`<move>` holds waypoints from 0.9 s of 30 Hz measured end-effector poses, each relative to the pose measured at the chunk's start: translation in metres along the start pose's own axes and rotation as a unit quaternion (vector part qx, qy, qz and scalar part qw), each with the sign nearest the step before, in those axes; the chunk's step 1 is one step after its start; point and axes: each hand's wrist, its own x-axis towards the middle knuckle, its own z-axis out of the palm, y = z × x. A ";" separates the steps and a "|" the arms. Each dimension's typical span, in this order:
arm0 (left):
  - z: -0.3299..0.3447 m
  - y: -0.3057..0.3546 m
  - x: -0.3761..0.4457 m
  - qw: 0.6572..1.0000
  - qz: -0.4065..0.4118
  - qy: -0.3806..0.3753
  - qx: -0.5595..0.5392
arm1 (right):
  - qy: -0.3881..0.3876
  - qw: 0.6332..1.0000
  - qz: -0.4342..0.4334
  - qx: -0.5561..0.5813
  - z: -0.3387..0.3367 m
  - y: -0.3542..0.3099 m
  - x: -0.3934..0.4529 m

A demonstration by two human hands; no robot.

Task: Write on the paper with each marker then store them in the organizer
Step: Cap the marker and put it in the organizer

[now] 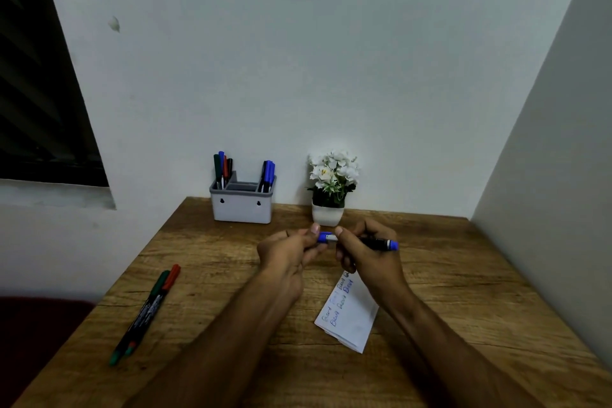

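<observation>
Both my hands hold a blue marker level above the wooden table. My right hand grips its dark barrel, the blue end sticking out to the right. My left hand pinches the blue cap at the marker's left end; whether the cap is seated I cannot tell. Below my right hand lies a white paper with blue writing. The grey organizer stands at the back against the wall, with several markers upright in its left and right compartments.
A green marker and a red marker lie side by side near the table's left edge. A small white pot of white flowers stands right of the organizer. A wall runs close along the table's right side.
</observation>
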 end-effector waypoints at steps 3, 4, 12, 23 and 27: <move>-0.001 0.002 0.002 1.000 0.014 0.007 -0.013 | 0.013 1.000 0.010 0.009 0.006 0.003 0.004; -0.002 0.003 0.003 1.000 0.019 0.010 -0.018 | 0.012 1.000 0.013 0.009 0.008 0.004 0.005; -0.011 0.019 0.016 0.997 0.050 -0.001 -0.050 | -0.014 1.000 -0.003 -0.006 0.039 0.010 0.012; -0.046 0.065 0.039 0.956 0.282 0.004 0.085 | -0.115 0.984 -0.007 -0.135 0.075 0.021 0.036; -0.057 0.071 0.053 0.925 0.337 0.030 0.173 | -0.099 0.979 -0.003 -0.180 0.107 0.027 0.058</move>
